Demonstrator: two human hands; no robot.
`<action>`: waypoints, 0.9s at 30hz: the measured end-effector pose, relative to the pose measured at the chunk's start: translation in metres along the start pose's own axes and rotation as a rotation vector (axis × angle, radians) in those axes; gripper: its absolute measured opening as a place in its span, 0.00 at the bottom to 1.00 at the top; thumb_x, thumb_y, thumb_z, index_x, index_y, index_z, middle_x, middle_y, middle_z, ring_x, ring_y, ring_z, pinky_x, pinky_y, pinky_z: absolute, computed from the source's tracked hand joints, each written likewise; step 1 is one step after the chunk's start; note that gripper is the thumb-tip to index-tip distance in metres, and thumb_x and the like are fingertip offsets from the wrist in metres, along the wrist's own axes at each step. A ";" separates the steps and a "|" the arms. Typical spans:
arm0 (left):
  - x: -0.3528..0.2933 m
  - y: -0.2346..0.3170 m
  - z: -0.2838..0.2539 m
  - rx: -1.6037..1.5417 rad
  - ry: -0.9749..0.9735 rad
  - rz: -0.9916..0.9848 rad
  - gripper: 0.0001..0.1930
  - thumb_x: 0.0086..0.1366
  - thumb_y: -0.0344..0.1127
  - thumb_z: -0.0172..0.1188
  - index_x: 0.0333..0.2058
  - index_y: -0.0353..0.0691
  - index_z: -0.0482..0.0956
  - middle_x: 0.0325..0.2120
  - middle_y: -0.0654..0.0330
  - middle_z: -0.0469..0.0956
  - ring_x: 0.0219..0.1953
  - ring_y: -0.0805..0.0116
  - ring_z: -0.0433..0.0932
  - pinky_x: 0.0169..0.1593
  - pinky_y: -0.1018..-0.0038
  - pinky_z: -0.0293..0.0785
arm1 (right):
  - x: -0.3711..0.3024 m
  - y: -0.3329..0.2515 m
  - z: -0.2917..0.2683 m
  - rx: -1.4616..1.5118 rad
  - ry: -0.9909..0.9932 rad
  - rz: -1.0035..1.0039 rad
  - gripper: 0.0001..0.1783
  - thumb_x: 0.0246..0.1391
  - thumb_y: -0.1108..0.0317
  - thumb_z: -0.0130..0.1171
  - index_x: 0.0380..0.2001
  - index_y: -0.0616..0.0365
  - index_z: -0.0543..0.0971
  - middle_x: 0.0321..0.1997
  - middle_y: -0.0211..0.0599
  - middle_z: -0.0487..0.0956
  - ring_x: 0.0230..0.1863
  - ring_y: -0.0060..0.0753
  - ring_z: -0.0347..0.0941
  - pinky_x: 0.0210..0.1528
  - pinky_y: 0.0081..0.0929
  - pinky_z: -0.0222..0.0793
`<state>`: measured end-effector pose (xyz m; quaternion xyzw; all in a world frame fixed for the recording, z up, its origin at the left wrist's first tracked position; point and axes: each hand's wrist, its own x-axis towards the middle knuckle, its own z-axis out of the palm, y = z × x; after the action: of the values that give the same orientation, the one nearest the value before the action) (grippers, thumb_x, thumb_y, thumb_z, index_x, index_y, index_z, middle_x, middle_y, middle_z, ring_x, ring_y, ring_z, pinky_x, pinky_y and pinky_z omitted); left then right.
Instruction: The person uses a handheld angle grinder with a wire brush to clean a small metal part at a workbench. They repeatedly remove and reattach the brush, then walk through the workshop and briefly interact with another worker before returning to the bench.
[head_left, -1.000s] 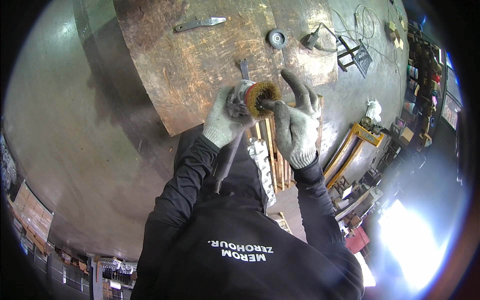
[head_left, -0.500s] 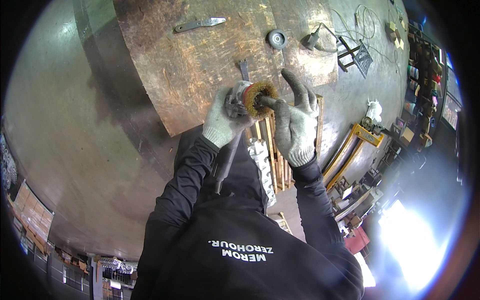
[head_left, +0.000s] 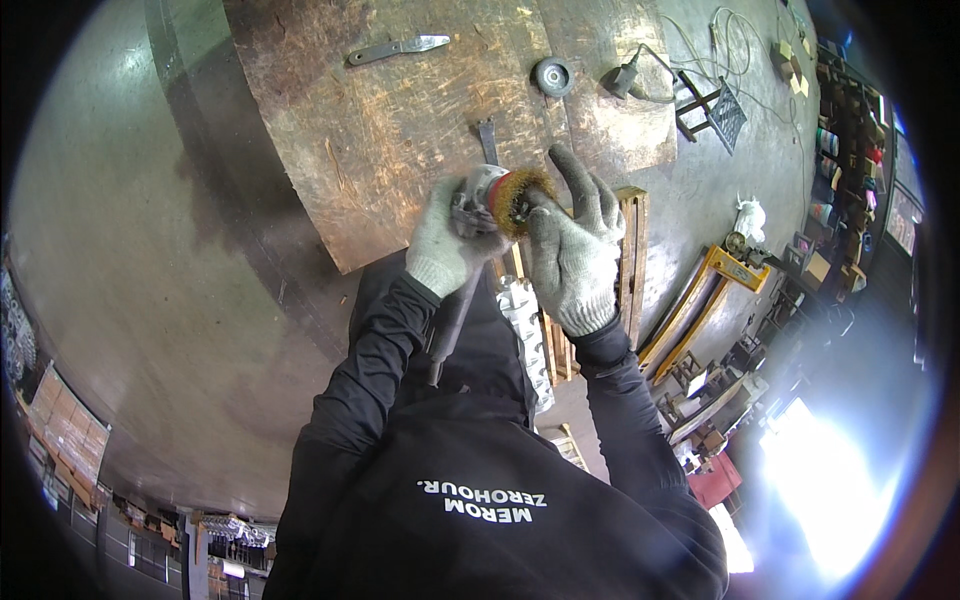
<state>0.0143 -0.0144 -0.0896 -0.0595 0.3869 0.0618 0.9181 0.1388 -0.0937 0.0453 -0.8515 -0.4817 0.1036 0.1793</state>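
My left hand, in a pale knit glove, is wrapped around the head of an angle grinder, whose dark body hangs down in front of my torso. A brass-coloured wire cup brush with a red back sits on the grinder's head and faces right. At the hollow of the brush, the thumb of my gloved right hand reaches in; its tip is hidden by the bristles. The right index finger is stretched out and the hand grips nothing visibly. Just beyond the brush, a flat dark wrench lies on the worn wooden board.
On the board's far part lie a flat-bladed knife or scraper, a round grinding disc and a dark plug with cable. To the right are a folding stool, a wooden pallet and a yellow pallet jack.
My right hand has moved slightly left and closer to the brush, with its thumb deeper in the hollow. The left hand and grinder have hardly moved.
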 end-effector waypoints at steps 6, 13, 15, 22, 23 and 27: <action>-0.021 0.001 0.023 0.195 -0.093 0.102 0.22 0.69 0.49 0.55 0.55 0.43 0.72 0.52 0.51 0.73 0.57 0.54 0.72 0.58 0.50 0.74 | -0.004 -0.003 0.004 0.017 0.015 -0.007 0.15 0.53 0.66 0.58 0.44 0.56 0.81 0.64 0.42 0.72 0.62 0.54 0.66 0.62 0.50 0.59; -0.010 0.006 0.021 -0.284 0.101 -0.208 0.21 0.70 0.49 0.53 0.56 0.44 0.71 0.53 0.52 0.73 0.56 0.53 0.72 0.55 0.52 0.75 | -0.006 -0.004 0.004 -0.052 0.037 -0.008 0.16 0.51 0.67 0.59 0.45 0.55 0.81 0.63 0.40 0.72 0.62 0.51 0.66 0.60 0.47 0.59; -0.008 0.004 0.015 -0.188 0.015 -0.139 0.21 0.70 0.49 0.52 0.56 0.44 0.72 0.54 0.52 0.73 0.56 0.52 0.72 0.57 0.51 0.74 | -0.006 -0.003 0.006 -0.032 0.035 -0.014 0.16 0.52 0.67 0.58 0.45 0.55 0.82 0.63 0.40 0.73 0.61 0.51 0.67 0.60 0.48 0.59; -0.009 -0.001 0.016 0.358 -0.015 0.080 0.22 0.66 0.38 0.60 0.55 0.42 0.65 0.53 0.54 0.73 0.55 0.57 0.74 0.60 0.56 0.73 | -0.009 -0.001 0.009 0.001 0.061 0.015 0.16 0.54 0.67 0.56 0.46 0.57 0.81 0.63 0.41 0.72 0.62 0.52 0.66 0.62 0.48 0.59; -0.011 0.001 0.018 0.320 0.030 0.039 0.21 0.67 0.40 0.58 0.55 0.42 0.66 0.53 0.54 0.73 0.55 0.56 0.74 0.60 0.54 0.72 | -0.008 -0.001 0.010 -0.016 0.066 0.017 0.16 0.54 0.68 0.56 0.46 0.57 0.81 0.63 0.41 0.72 0.62 0.52 0.66 0.62 0.47 0.58; -0.017 0.003 0.027 -0.150 0.118 -0.093 0.20 0.70 0.50 0.53 0.52 0.42 0.72 0.52 0.54 0.75 0.54 0.54 0.75 0.61 0.48 0.68 | -0.008 -0.004 0.015 0.000 0.048 0.039 0.16 0.55 0.68 0.55 0.46 0.57 0.81 0.63 0.41 0.72 0.62 0.52 0.66 0.63 0.47 0.58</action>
<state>0.0213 -0.0085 -0.0588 -0.1497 0.4311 0.0442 0.8887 0.1260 -0.0958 0.0338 -0.8630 -0.4607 0.0866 0.1886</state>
